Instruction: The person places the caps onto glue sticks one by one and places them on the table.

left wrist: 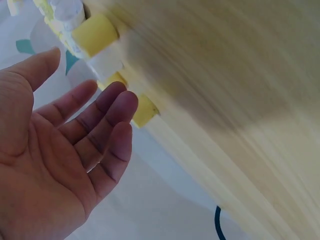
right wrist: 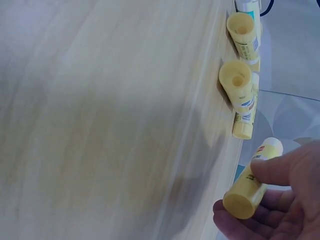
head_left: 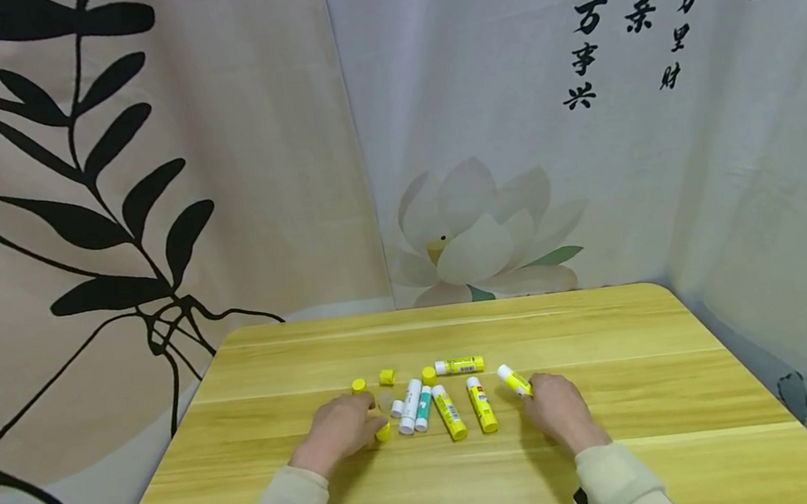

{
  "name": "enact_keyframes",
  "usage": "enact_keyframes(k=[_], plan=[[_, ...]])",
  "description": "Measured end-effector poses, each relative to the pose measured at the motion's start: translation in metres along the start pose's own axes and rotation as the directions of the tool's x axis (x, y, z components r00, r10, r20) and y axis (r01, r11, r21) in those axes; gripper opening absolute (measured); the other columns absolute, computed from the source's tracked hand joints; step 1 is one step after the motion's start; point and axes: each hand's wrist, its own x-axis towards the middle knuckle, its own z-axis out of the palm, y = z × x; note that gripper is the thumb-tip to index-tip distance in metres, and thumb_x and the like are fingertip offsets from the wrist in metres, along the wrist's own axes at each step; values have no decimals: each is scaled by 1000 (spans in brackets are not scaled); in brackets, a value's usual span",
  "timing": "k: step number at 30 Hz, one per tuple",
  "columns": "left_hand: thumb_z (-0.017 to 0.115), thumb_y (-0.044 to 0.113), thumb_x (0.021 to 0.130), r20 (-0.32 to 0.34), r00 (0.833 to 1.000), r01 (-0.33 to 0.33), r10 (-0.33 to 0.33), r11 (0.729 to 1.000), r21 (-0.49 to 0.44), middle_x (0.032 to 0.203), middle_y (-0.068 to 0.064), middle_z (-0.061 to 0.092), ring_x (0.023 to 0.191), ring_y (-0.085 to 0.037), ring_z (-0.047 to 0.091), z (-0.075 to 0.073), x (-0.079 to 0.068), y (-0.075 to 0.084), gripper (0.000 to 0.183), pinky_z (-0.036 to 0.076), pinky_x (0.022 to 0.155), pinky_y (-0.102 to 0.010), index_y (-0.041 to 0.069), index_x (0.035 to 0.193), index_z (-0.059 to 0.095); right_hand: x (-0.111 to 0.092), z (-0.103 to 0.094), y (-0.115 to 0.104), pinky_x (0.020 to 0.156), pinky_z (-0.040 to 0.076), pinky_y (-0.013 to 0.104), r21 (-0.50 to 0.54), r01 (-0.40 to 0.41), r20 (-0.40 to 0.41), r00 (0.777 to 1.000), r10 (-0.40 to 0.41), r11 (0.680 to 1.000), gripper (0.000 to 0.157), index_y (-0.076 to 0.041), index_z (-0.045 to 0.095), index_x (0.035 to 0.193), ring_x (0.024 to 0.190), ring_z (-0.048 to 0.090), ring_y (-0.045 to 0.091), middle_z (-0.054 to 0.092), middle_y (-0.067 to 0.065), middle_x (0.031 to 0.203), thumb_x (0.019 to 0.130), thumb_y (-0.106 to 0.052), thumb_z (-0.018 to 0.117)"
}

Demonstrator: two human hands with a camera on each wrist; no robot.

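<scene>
My right hand (head_left: 561, 411) grips a yellow glue stick (head_left: 514, 380) with a white end; the right wrist view shows the thumb (right wrist: 272, 170) pressed along its side. My left hand (head_left: 338, 432) is held over the table beside several yellow caps (head_left: 383, 432), its fingers (left wrist: 120, 107) loosely bent and nothing held. Between the hands lie two yellow glue sticks (head_left: 449, 413) (head_left: 481, 405), a white tube (head_left: 411, 407), a teal-and-white tube (head_left: 424, 409) and a small white cap (head_left: 397, 408). Behind them another yellow glue stick (head_left: 459, 366) lies sideways.
All of it is on a wooden table (head_left: 571, 324) with rounded far corners. A yellow cap (head_left: 387, 377) and another yellow cap (head_left: 429, 375) sit farther back. Behind the table hangs a printed cloth (head_left: 273, 175) with leaves, a lotus and dark characters.
</scene>
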Motion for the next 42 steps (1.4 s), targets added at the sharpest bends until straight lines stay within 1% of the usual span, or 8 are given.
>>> enact_keyframes(k=[3,6,10,13,19,24,31,42], plan=[[67,38,95,-18,1000,-20,20,1000,-10,107,-9,68,98,-27,65,3,-1,3,42,53,81,-45,5,120,64,-2,1,0,52,43,34,-3,38,-37,999,-38,999,10,1,62,86,59,49,19,55,6,68,90,-7,64],[71,38,92,-36,999,-38,38,999,6,98,-5,68,86,-22,64,7,-1,4,40,53,72,-41,6,116,64,-3,3,1,55,47,38,-27,95,-89,991,-97,995,8,3,64,88,61,52,20,59,8,71,88,-4,66],[74,37,89,-57,997,-57,59,998,33,88,-2,65,75,-18,60,9,-2,6,36,51,65,-38,7,108,64,-7,6,2,65,53,45,-57,140,-140,979,-147,988,19,9,66,101,71,62,26,65,15,81,86,-3,70],[75,35,88,-66,996,-61,63,998,30,86,-2,63,74,-18,59,10,-2,7,35,50,65,-38,7,106,64,-8,7,3,70,54,47,-49,141,-147,978,-147,989,27,11,66,109,78,64,31,66,18,86,86,-3,71],[76,31,88,-76,994,-81,83,996,28,84,-2,63,73,-17,58,13,-1,7,31,50,65,-36,8,103,64,-9,9,2,67,53,45,-7,109,-129,986,-109,994,24,9,66,107,75,63,26,66,15,85,88,-3,71],[77,28,87,-90,990,-104,107,994,41,84,-4,63,73,-19,59,13,-3,9,29,51,65,-37,7,102,64,-10,8,0,69,54,45,13,96,-124,988,-94,995,26,10,65,110,77,63,26,67,16,88,89,-4,69],[77,26,87,-83,989,-120,122,992,34,81,-1,60,73,-18,57,15,-4,11,25,50,65,-37,8,98,64,-12,7,-3,69,54,44,29,74,-118,990,-70,997,28,11,64,111,78,63,25,67,16,90,90,-6,69],[79,21,84,-95,987,-127,130,991,35,83,-3,64,76,-21,61,23,-2,10,22,51,67,-38,8,95,64,-14,8,-4,69,54,45,37,96,-128,988,-91,995,27,11,64,111,79,63,26,67,16,91,89,-3,69]])
